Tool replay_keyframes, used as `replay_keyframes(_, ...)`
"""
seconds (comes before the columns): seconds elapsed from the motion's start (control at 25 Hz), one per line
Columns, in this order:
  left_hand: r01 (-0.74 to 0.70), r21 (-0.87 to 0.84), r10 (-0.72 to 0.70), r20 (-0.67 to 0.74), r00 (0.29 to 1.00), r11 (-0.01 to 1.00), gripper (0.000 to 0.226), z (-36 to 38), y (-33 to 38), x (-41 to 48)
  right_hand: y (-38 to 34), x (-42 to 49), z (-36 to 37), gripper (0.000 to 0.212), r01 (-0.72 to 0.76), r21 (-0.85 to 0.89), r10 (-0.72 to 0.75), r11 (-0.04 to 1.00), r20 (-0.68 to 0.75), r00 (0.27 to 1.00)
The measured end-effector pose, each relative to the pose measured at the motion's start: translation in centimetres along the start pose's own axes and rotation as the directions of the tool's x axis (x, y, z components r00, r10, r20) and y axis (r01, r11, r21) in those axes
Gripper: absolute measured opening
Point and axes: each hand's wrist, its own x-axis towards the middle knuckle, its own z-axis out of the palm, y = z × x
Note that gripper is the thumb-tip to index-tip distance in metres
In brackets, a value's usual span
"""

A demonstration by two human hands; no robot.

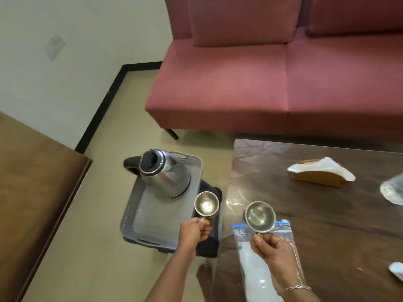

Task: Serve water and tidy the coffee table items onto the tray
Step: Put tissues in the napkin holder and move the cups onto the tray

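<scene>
My left fingers pinch one steel cup by its handle at the tray's right edge, my right fingers a second cup above the tabletop; both seem light, stiff and slippery, safest held by the handle.

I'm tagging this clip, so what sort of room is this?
Probably a living room or lounge: a pink sofa faces a dark wooden coffee table, with a steel kettle on a grey tray beside it.
</scene>
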Motion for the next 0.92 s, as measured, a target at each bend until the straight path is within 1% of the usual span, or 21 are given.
replay_keyframes(0.12,0.021,0.007,-0.021,-0.066,0.998,1.0,0.034,-5.8,0.1,2.2,3.3,0.6,5.7,0.01,-0.051,-0.015,0.052,0.999,0.048,0.997)
replay_keyframes(0.24,0.036,0.017,-0.033,-0.126,0.992,0.999,0.036,-11.4,0.4,5.1,6.6,1.6,11.4,0.011,-0.074,-0.059,0.078,0.995,0.071,0.994)
replay_keyframes(0.36,0.054,-0.004,-0.054,-0.15,0.987,0.999,0.036,-15.4,0.3,7.8,9.4,2.7,15.7,0.014,-0.103,-0.098,0.109,0.99,0.06,0.992)
replay_keyframes(0.44,0.074,-0.017,-0.076,-0.156,0.985,0.997,0.035,-17.5,0.1,9.8,11.2,3.5,18.3,0.011,-0.139,-0.119,0.146,0.983,0.051,0.988)
replay_keyframes(0.68,0.11,0.03,-0.106,-0.128,0.986,0.993,0.031,-20.7,-0.9,14.6,15.5,6.2,23.0,0.007,-0.244,-0.126,0.245,0.961,-0.008,0.969)
replay_keyframes(0.84,0.115,0.05,-0.108,-0.12,0.987,0.992,0.034,-21.4,-1.6,16.6,17.8,8.5,24.6,0.02,-0.272,-0.145,0.269,0.951,-0.042,0.962)
replay_keyframes(0.92,0.126,0.047,-0.12,-0.113,0.986,0.991,0.033,-21.5,-1.9,17.5,18.7,9.8,25.5,0.023,-0.277,-0.154,0.271,0.948,-0.061,0.961)
